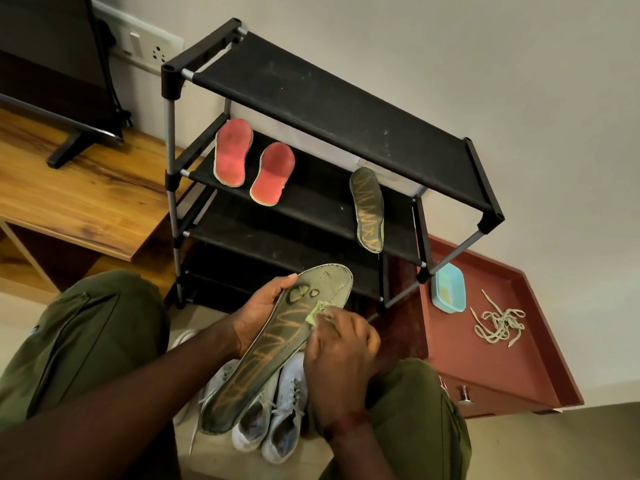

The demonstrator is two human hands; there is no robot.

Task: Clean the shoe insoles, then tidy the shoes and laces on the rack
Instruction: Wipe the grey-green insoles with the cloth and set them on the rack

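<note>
Leaving, at the left, two red foam insoles (231, 152) propped side by side on the second tier of the black fabric-shelved tube shoe rack (332, 109). Gripping the long olive-green insole with orange scribble markings (263, 368) in the left hand (259, 313), thumb curled over the edge near the toe end, fingers under it, and holding it slanted above the pair of white lace-up sneakers (277, 420) on the floor. Pressing a crumpled pale green cloth (317, 311) onto its upper part with the right hand (341, 355), fingers bunched round the cloth. Judging by this, working through the insole-cleaning step, with the matching olive insole (367, 209) already resting at the rack's right end. Probably needing next to be wiping down toward the heel while bracing the floppy foam firmly, then setting it beside its mate. Not yet tidying the tangle of pale shoelaces (498, 325) lying beyond the light blue plastic tub (448, 292) on the maroon tray-topped cabinet (485, 368).
</note>
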